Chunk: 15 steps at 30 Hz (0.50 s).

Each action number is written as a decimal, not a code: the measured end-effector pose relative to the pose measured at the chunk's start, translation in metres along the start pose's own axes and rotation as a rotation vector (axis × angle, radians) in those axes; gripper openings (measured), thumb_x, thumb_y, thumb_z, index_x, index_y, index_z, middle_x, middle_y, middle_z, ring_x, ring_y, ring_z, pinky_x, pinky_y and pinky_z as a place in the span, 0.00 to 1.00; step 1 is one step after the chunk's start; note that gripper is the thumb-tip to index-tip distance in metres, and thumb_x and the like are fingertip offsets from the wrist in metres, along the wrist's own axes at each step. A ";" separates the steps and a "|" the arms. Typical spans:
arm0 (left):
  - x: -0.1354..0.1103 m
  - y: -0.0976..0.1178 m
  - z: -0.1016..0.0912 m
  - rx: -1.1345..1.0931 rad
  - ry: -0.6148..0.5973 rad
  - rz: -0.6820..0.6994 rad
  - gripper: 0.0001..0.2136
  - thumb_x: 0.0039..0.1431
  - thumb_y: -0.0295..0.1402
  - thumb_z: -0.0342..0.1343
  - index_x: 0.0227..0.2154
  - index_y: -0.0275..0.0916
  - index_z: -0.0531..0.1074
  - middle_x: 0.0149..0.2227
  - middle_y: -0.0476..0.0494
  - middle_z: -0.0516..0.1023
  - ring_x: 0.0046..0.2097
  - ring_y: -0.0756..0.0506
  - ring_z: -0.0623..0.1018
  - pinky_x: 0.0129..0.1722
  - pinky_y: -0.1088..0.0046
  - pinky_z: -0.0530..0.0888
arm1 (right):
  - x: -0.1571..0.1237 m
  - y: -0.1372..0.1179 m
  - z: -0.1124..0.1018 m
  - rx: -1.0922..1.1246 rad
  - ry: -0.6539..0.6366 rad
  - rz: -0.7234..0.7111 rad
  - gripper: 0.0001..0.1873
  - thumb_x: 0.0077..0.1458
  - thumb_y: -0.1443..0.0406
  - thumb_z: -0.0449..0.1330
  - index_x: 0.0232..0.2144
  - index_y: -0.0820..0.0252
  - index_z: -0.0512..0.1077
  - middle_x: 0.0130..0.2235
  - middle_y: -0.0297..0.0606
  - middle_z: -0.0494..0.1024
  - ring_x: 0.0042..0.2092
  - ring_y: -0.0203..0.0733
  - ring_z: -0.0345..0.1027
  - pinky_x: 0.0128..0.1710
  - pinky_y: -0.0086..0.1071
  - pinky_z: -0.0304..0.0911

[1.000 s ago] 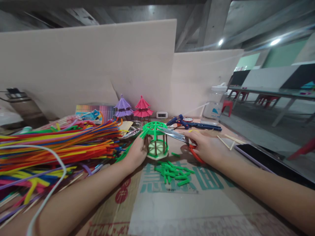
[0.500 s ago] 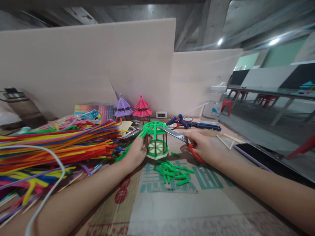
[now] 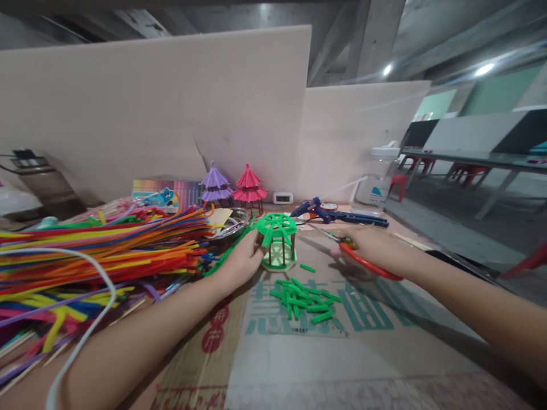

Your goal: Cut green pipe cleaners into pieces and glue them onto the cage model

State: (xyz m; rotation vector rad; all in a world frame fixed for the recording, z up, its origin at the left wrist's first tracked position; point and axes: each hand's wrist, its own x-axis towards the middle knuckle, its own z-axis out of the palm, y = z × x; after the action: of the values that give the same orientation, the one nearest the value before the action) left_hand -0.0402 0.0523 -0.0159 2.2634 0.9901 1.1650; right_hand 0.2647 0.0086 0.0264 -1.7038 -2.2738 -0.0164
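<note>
My left hand [image 3: 243, 263] is closed at the left side of a small pavilion model [image 3: 277, 225], which stands upright on the table. The model has a green spoked top ring, thin brown posts and a pale base edged in green. Long green pipe cleaners [image 3: 228, 251] run behind that hand; my fingertips are partly hidden. Off to the right, my right hand [image 3: 376, 246] grips scissors [image 3: 371, 266] with orange-red handles, their blades pointing left towards the model but apart from it. Short cut green pieces [image 3: 299, 299] lie in a pile in front of the model.
Bundles of coloured pipe cleaners [image 3: 102, 245] cover the left, crossed by a white cable [image 3: 96, 267]. Purple [image 3: 216, 183] and pink pavilions [image 3: 249, 185] stand behind, near a metal bowl [image 3: 239, 219], small clock [image 3: 282, 198], blue glue gun [image 3: 314, 209] and clear jar [image 3: 376, 179].
My right hand has drawn the scissors back to the right, away from the green top ring. My left hand stays at the model, which sits slightly further right in view.
</note>
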 end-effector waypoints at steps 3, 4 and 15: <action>-0.001 -0.003 0.001 -0.103 -0.056 -0.063 0.21 0.59 0.31 0.51 0.56 0.35 0.64 0.47 0.39 0.76 0.47 0.42 0.75 0.53 0.62 0.70 | -0.001 0.008 0.010 -0.095 -0.093 0.007 0.20 0.55 0.50 0.55 0.37 0.57 0.77 0.38 0.47 0.82 0.35 0.51 0.76 0.31 0.35 0.63; -0.001 -0.004 0.001 -0.130 -0.056 -0.085 0.22 0.60 0.33 0.51 0.57 0.35 0.63 0.46 0.39 0.76 0.46 0.43 0.75 0.51 0.63 0.71 | 0.000 0.010 0.014 -0.118 -0.108 0.018 0.20 0.55 0.50 0.55 0.38 0.58 0.77 0.38 0.48 0.82 0.35 0.52 0.76 0.30 0.35 0.62; -0.001 0.003 0.000 0.001 -0.034 -0.165 0.12 0.57 0.41 0.57 0.38 0.37 0.69 0.40 0.42 0.76 0.39 0.44 0.77 0.41 0.67 0.73 | -0.002 0.007 -0.002 -0.106 -0.108 -0.050 0.17 0.53 0.50 0.59 0.39 0.51 0.78 0.34 0.41 0.82 0.32 0.47 0.75 0.29 0.33 0.60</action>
State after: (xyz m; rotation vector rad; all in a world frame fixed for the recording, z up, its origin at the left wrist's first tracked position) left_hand -0.0396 0.0497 -0.0146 2.1485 1.1409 1.0531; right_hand 0.2721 0.0080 0.0264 -1.7383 -2.4341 -0.0581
